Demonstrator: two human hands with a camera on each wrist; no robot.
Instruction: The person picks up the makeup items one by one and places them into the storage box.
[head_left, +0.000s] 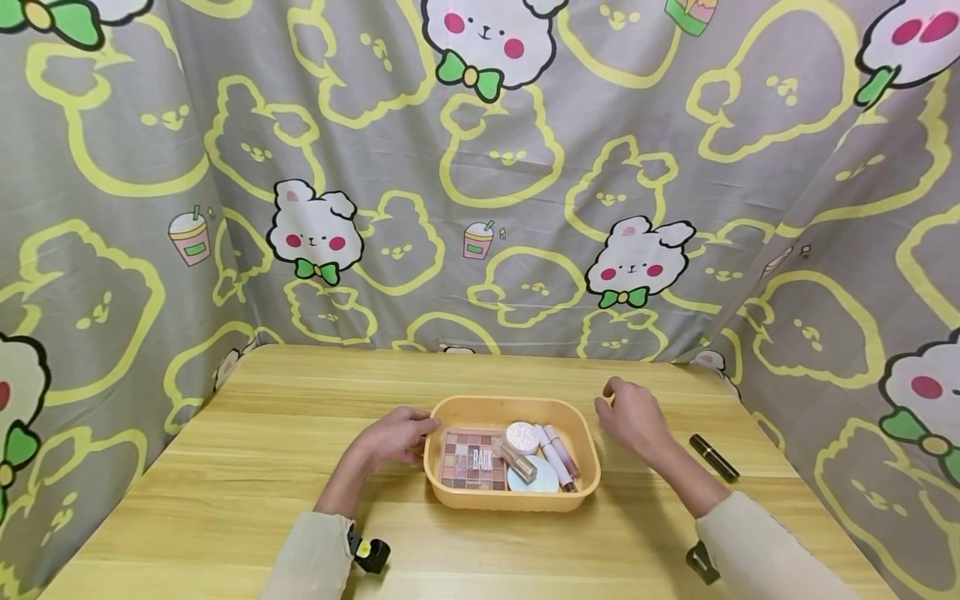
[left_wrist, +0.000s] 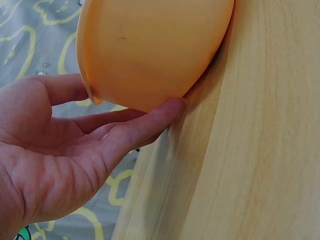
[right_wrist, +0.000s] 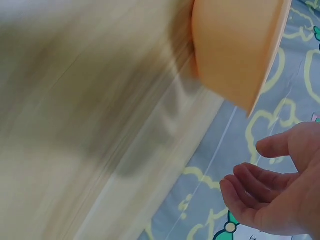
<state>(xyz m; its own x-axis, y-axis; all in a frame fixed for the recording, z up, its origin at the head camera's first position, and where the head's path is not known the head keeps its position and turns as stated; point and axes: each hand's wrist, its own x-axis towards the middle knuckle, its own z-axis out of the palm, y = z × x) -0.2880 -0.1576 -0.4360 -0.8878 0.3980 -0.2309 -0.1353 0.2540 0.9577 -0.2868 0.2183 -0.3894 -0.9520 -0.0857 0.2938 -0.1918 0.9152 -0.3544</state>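
A yellow-orange plastic basket (head_left: 512, 501) stands on the wooden table, holding cosmetics. Inside are an eyeshadow palette (head_left: 465, 467) with "BACK" printed on its lid, a round white compact (head_left: 522, 437) and a pale round case (head_left: 542, 475). A small gold-toned tube (head_left: 517, 461) lies across them, beside slim lip gloss tubes (head_left: 555, 457). My left hand (head_left: 397, 435) grips the basket's left end, thumb at the rim and fingers against the outer wall (left_wrist: 150, 55). Off the basket's right end, my right hand (head_left: 636, 418) hovers with loosely curled fingers, holding nothing.
A black tube with a gold band (head_left: 714, 457) lies on the table (head_left: 337, 375) to the right of my right forearm. Behind the table hangs a grey curtain (head_left: 405, 167) with cartoon rabbits. Black straps with cameras (head_left: 369, 552) sit at both wrists.
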